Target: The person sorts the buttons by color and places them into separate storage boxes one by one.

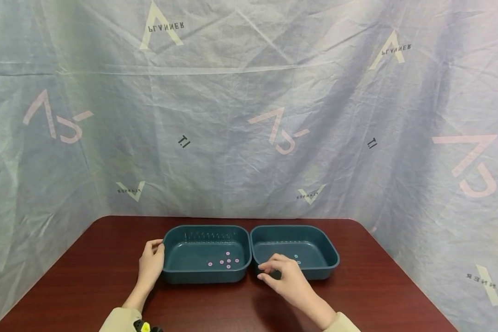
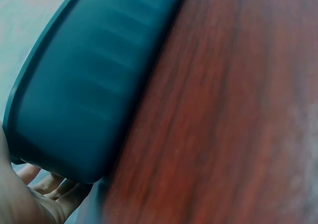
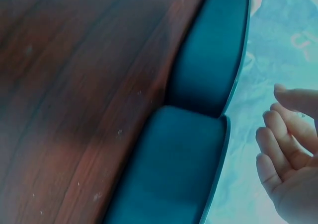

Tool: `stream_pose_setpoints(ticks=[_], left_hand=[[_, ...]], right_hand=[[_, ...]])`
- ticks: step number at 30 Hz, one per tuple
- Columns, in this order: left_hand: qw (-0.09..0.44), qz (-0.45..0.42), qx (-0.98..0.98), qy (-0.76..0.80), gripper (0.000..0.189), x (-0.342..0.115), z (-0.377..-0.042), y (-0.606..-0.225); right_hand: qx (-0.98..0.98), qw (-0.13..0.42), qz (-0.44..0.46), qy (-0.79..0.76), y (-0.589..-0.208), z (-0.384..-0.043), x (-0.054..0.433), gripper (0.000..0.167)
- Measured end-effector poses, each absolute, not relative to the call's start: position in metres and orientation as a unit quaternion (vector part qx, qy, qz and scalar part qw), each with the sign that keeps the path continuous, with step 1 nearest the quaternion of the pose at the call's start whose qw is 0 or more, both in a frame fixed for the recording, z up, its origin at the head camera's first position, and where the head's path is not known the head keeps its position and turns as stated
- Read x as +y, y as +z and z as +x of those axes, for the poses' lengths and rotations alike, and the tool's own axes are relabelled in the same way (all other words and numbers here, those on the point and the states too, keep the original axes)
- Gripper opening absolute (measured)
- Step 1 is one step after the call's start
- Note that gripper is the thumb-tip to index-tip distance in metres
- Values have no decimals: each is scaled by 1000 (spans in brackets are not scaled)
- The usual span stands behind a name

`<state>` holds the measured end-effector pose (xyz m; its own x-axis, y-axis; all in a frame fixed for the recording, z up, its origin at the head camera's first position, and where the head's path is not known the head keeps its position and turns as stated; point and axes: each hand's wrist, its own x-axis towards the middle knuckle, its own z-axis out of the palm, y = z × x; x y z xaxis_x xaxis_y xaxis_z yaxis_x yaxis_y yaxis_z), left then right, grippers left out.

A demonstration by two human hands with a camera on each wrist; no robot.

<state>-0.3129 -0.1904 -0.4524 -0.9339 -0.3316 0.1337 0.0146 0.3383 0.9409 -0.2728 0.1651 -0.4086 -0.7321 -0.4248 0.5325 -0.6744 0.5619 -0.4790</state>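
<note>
Two dark teal plastic trays stand side by side on the table. Inside the left tray [image 1: 207,276] lie several small pink discs [image 1: 228,261], each with a light centre. In the right tray [image 1: 315,273] two small light-teal discs [image 1: 296,256] show; my hand covers part of its floor. My left hand [image 1: 151,265] grips the left tray's outer end, its fingers round the end wall in the left wrist view. My right hand [image 1: 288,279] hangs over the near left corner of the right tray, fingers bent, with a gap between thumb and index fingertip. A tiny pale fleck [image 3: 302,114] shows beside the index finger.
The dark red wooden table [image 1: 216,309] extends in front of the trays and to both sides. A grey printed cloth [image 1: 232,115] hangs behind the table and along its sides. The trays' adjoining ends meet at the middle.
</note>
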Motion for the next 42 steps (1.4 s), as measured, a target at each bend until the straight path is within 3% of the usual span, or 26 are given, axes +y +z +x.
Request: stream_pose_setpoints(ticks=[12, 35, 42], left_hand=[[148, 100, -802, -570, 47, -189, -313, -455], [148, 104, -804, -566, 44, -192, -313, -450], [152, 106, -807, -561, 44, -191, -313, -449]], right_hand=[[-860, 88, 375, 334, -418, -263, 158, 17], [-835, 39, 471, 282, -419, -251, 150, 16], [-831, 63, 496, 243, -422, -249, 150, 14]])
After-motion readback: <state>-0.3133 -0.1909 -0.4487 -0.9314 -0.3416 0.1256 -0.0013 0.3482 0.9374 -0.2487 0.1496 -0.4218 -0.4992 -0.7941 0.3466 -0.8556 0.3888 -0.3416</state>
